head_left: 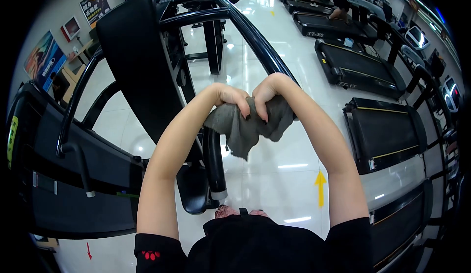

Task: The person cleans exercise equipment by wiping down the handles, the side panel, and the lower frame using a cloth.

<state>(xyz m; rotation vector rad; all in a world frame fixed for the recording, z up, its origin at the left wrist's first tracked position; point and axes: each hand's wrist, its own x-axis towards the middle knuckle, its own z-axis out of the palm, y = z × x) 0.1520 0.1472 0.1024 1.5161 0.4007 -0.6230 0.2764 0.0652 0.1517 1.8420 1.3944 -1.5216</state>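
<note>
A crumpled dark grey cloth (pixel 245 135) hangs between my two hands, its lower edge loose and ragged. My left hand (pixel 231 96) grips the cloth's upper left part, thumb pointing down along it. Close beside it, my right hand (pixel 267 95) grips the upper right part, with its thumb also over the front. Both hands are closed, and most of their fingers are hidden behind the cloth or the wrists. Just beyond the hands runs a black tubular bar (pixel 250 32) of an exercise machine; whether the hands touch it cannot be told.
The machine's black padded backrest (pixel 130 57) rises to the left, with a small black seat pad (pixel 192 187) lower down. Treadmills (pixel 385 126) line the right side, where people are exercising farther off. A yellow arrow (pixel 320 187) marks the glossy white floor.
</note>
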